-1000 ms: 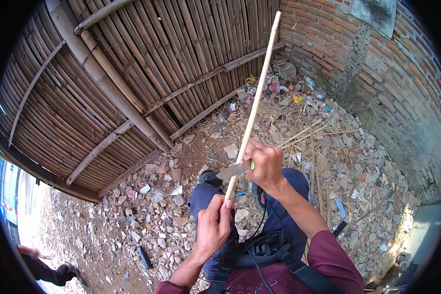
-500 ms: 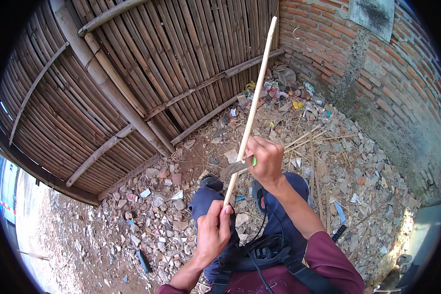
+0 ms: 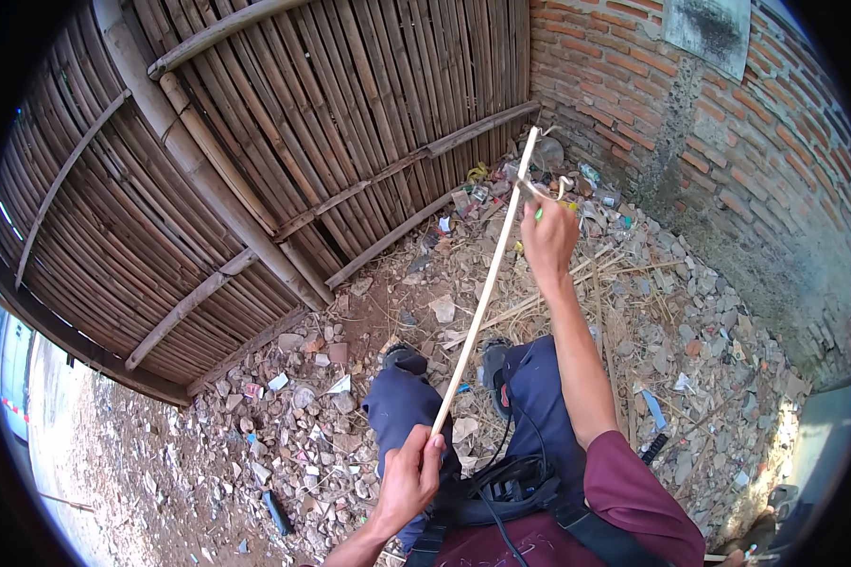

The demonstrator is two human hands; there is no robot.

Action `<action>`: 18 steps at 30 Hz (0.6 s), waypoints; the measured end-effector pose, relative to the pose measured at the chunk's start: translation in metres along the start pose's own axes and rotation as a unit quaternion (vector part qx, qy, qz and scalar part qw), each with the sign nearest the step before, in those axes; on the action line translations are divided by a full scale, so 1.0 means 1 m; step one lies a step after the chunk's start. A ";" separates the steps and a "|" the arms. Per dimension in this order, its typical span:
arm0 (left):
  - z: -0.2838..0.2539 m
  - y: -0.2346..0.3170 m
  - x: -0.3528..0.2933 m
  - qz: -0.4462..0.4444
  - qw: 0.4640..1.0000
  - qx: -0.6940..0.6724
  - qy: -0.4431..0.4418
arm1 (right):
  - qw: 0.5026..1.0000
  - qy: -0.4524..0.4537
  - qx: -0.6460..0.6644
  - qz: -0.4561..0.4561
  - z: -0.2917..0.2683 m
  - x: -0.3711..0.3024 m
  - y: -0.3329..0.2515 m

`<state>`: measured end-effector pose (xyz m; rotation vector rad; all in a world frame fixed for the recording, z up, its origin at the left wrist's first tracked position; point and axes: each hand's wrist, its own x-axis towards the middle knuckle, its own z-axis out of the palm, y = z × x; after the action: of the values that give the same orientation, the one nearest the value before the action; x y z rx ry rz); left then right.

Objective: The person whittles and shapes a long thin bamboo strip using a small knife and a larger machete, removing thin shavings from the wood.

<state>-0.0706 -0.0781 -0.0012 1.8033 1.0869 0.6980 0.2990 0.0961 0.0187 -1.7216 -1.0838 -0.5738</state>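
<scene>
Head view: I'm looking down past dark blue trousers (image 3: 397, 404) and a black cable (image 3: 515, 491); clock read off the frame, 12 at top.
Left hand (image 3: 409, 480): 6 o'clock, closed snugly round the near end of the stick, thumb laid along it.
Pale stick (image 3: 487, 293): runs from 6 o'clock up to 1, tilted, held clear of the ground.
Stick handling: looks light, stiff lengthwise, perhaps a little springy; dry, so low slip; thin strips would splinter. Best hold: near end, at 6, well away from the blade.
Right hand (image 3: 552, 236): 2 o'clock, fingers curled tight round a knife handle (image 3: 539, 214), a bit of green showing; blade seems to meet the stick near its far end, too small to be sure.
Curled shaving (image 3: 564, 187): just beyond that hand, toward 1.
Rubble (image 3: 312, 439): stones and litter, 7 to 4.
Slatted wall (image 3: 369, 104): 9 to 12.
Brick wall (image 3: 605, 85): 1 to 3.
</scene>
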 end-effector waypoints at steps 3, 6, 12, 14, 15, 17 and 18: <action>-0.002 -0.021 -0.012 -0.029 0.998 -0.033 -0.041 | 0.996 0.008 0.066 0.060 0.013 0.028 0.049; -0.012 -0.032 -0.004 -0.062 0.991 -0.111 -0.042 | 0.934 -0.144 0.279 0.170 0.001 0.018 0.039; -0.016 -0.024 0.014 -0.137 0.959 -0.236 -0.082 | 0.678 -0.400 0.574 0.227 -0.065 -0.030 -0.057; -0.016 -0.019 0.019 -0.156 0.943 -0.278 -0.099 | 0.699 -0.390 0.558 0.220 -0.066 -0.038 -0.065; -0.017 -0.016 0.020 -0.161 0.940 -0.283 -0.106 | 0.721 -0.379 0.542 0.206 -0.068 -0.041 -0.066; -0.018 -0.014 0.021 -0.155 0.943 -0.274 -0.110 | 0.709 -0.387 0.548 0.216 -0.069 -0.043 -0.072; -0.019 -0.014 0.021 -0.145 0.946 -0.265 -0.117 | 0.701 -0.392 0.553 0.223 -0.069 -0.044 -0.074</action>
<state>-0.0819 -0.0492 -0.0049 1.1993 0.8744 0.5191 0.2205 0.0241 0.0484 -0.9625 -1.1017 1.0808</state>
